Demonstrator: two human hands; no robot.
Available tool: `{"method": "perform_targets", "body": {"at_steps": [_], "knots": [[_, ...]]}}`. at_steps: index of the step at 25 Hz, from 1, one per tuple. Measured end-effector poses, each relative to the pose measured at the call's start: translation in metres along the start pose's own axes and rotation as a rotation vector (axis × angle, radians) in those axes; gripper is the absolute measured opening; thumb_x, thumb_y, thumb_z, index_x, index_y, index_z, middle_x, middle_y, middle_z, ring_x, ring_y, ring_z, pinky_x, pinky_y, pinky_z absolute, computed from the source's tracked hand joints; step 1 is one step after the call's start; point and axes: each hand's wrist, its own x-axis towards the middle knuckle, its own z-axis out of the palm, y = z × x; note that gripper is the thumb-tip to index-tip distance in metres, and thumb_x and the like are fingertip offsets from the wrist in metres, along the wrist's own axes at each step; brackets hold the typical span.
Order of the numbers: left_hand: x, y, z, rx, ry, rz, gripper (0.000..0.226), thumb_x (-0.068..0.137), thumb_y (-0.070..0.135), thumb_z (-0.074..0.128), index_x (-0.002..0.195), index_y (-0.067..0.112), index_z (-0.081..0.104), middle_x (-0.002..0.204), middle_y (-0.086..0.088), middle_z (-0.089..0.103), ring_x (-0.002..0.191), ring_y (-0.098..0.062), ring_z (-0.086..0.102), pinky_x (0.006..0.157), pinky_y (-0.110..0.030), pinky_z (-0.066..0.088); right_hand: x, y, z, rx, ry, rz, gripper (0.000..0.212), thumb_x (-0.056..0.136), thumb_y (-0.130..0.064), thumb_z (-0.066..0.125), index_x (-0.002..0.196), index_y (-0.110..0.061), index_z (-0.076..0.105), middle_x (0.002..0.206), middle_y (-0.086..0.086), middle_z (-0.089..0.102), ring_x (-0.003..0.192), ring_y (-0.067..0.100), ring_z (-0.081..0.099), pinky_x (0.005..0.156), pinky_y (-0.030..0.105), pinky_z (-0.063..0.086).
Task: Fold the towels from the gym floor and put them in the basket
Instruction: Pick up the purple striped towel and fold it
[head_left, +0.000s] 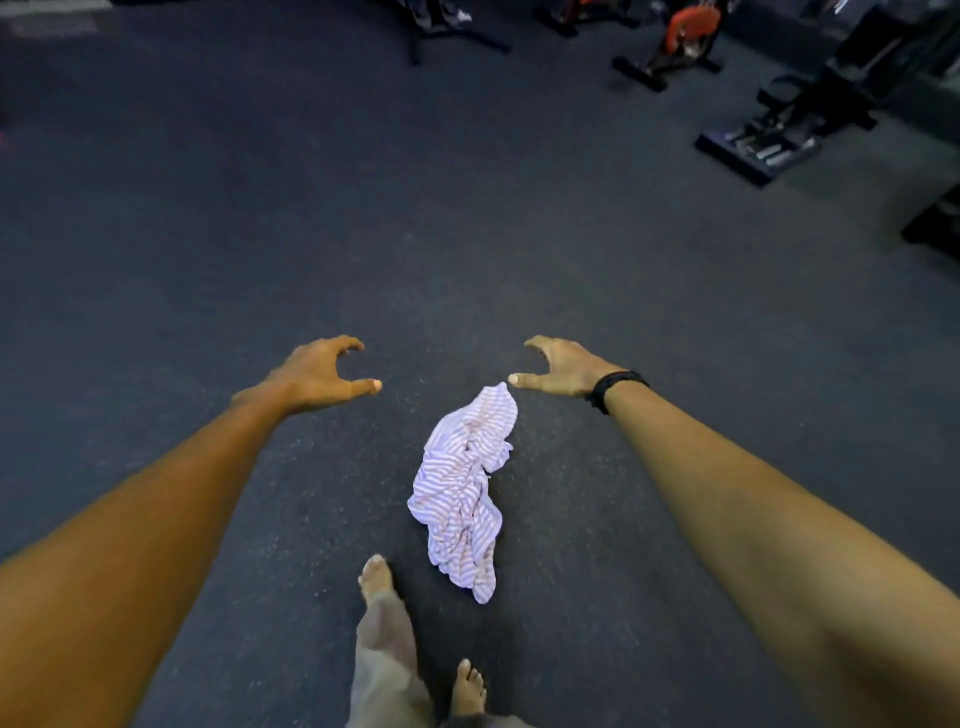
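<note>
Striped towel lies crumpled on the dark gym floor, between both outstretched arms, nearer than the hands. Right hand: fingers spread in a loose claw, holding nothing, thumb tip just beyond the towel's far corner. Left hand: same spread, empty, well left of it. Bare feet near.
</note>
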Motion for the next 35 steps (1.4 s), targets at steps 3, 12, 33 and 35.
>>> {"method": "perform_targets", "body": {"at_steps": [3,12,33,35], "knots": [[0.074,-0.007,0.023,-0.009,-0.106,0.012,0.07,0.081,0.037,0.072,0.14,0.012,0.043,0.144,-0.012,0.046,0.132,-0.027,0.045,0.107,-0.038,0.036,0.049,0.037,0.027,0.03,-0.038,0.14,0.084,0.084,-0.058,0.059,0.148,-0.014,0.026,0.154,0.011,0.029,0.139,0.029,0.032,0.11,0.049,0.032],[0.273,-0.054,0.162,0.098,-0.411,0.047,0.07,0.082,0.037,0.071,0.141,0.014,0.042,0.148,-0.011,0.041,0.135,-0.027,0.041,0.11,-0.035,0.032,0.198,0.143,0.165,0.137,-0.17,0.436,0.071,0.092,-0.05,0.052,0.149,-0.017,0.026,0.156,0.009,0.025,0.142,0.027,0.027,0.113,0.045,0.027],[0.419,-0.265,0.603,-0.066,-0.556,-0.043,0.065,0.082,0.032,0.073,0.138,0.015,0.044,0.144,-0.004,0.045,0.131,-0.021,0.042,0.101,-0.025,0.032,0.412,0.32,0.632,0.128,-0.444,0.531,0.069,0.091,-0.039,0.058,0.148,-0.015,0.027,0.152,0.013,0.028,0.139,0.037,0.027,0.109,0.048,0.032],[0.417,-0.266,0.599,-0.05,-0.56,-0.039,0.065,0.081,0.033,0.073,0.137,0.015,0.045,0.143,-0.007,0.045,0.13,-0.023,0.043,0.107,-0.032,0.035,0.411,0.314,0.626,0.159,-0.317,0.565,0.046,0.094,-0.03,0.052,0.136,-0.013,0.043,0.14,0.017,0.044,0.128,0.038,0.042,0.099,0.043,0.039]]}}
